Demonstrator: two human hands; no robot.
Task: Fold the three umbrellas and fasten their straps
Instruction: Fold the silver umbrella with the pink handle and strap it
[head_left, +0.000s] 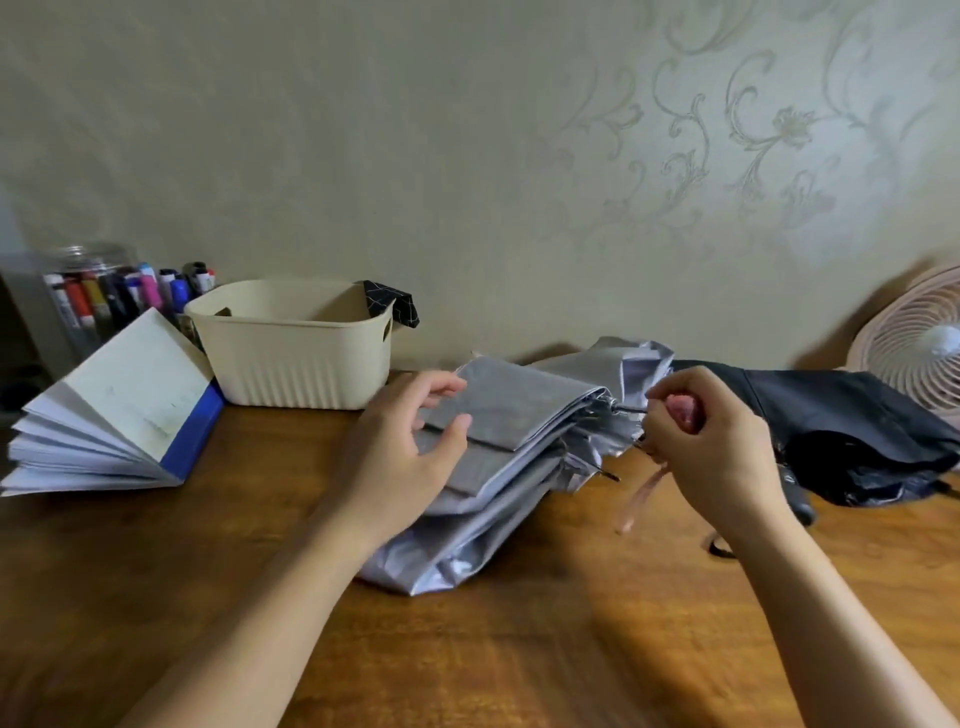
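A half-folded silver umbrella lies in the middle of a wooden table. Its long axis runs left to right, with its pink handle at the right end. The person's right hand is curled tight round that handle, and a pink strap dangles below it. The left hand lies loosely spread on the flattened fabric at the left, thumb resting on a fold, and is the nearer one for smoothing and wrapping the canopy. A black umbrella, unfolded in a heap, sits just right of the right hand, partly hidden by it. A third umbrella cannot be made out. A cream basket with a dark cloth on its rim stands at the far left, and a fan is cut off at the right edge.
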